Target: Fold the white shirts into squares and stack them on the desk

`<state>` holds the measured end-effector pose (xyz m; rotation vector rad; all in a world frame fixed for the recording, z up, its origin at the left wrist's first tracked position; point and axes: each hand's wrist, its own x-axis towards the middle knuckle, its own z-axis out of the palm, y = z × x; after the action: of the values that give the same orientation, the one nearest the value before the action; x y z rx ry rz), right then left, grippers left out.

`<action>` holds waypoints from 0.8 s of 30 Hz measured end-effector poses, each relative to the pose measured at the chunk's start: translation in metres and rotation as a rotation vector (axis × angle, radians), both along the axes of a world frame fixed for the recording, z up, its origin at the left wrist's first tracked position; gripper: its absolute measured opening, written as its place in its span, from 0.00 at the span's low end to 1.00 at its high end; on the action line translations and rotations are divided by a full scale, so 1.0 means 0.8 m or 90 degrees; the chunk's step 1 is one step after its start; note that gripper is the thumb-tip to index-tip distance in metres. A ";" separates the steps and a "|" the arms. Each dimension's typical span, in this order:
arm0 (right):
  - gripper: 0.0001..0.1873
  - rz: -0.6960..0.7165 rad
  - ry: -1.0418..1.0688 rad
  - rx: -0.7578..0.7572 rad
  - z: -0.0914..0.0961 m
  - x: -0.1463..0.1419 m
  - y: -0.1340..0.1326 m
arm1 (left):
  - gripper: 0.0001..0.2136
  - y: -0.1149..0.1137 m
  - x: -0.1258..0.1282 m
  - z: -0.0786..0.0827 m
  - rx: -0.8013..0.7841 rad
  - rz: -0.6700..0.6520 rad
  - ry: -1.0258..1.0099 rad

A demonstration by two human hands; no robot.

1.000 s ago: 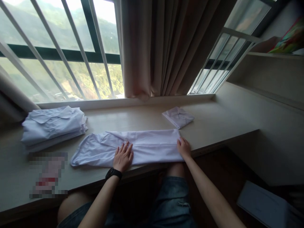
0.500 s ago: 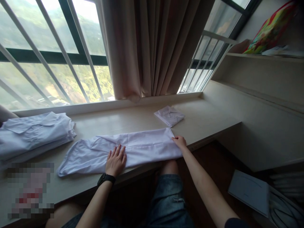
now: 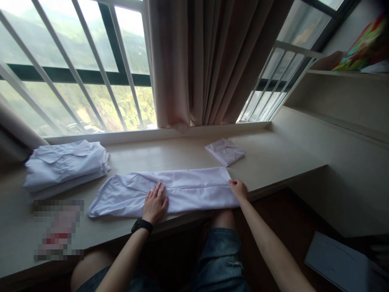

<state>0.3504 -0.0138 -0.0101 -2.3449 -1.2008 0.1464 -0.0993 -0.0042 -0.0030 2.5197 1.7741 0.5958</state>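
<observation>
A white garment (image 3: 194,186), folded into a long strip, lies along the front of the desk; its left part is looser and creased. My left hand (image 3: 155,204) rests flat on its lower edge, left of the middle, with fingers stretched out. At the strip's right end, my right hand (image 3: 238,189) pinches the edge of the cloth between thumb and fingers. Behind that end lies a small folded white cloth (image 3: 225,151). Further left sits a stack of folded white garments (image 3: 67,164), with a collar-like flap on top.
The pale desk (image 3: 146,154) runs beneath a barred window (image 3: 75,81) with a brown curtain (image 3: 206,61). A blurred-out item (image 3: 59,231) lies at the desk's left front. Shelves (image 3: 349,93) stand at right; a light-coloured box (image 3: 337,259) sits below them.
The whole view has shifted, so everything on the desk appears further right. Both hands keep their places on the white garment, which looks unchanged.
</observation>
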 end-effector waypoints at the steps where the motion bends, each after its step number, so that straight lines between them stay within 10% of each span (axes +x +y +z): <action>1: 0.20 -0.008 0.007 0.002 0.000 0.000 0.000 | 0.25 0.004 -0.003 0.003 0.016 0.015 -0.017; 8: 0.25 -0.033 -0.088 0.064 -0.044 -0.017 -0.002 | 0.27 0.085 -0.055 0.037 0.099 0.130 0.030; 13: 0.26 -0.054 -0.158 0.138 -0.072 -0.023 -0.003 | 0.15 0.135 -0.086 0.047 0.058 -0.083 0.132; 24: 0.32 -0.053 -0.091 0.027 -0.044 -0.010 0.000 | 0.14 0.088 -0.048 0.062 0.101 -0.077 0.085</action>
<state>0.3426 -0.0135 -0.0453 -2.3980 -1.1578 -0.0762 -0.1373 0.0662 0.0469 2.8126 1.6575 0.5981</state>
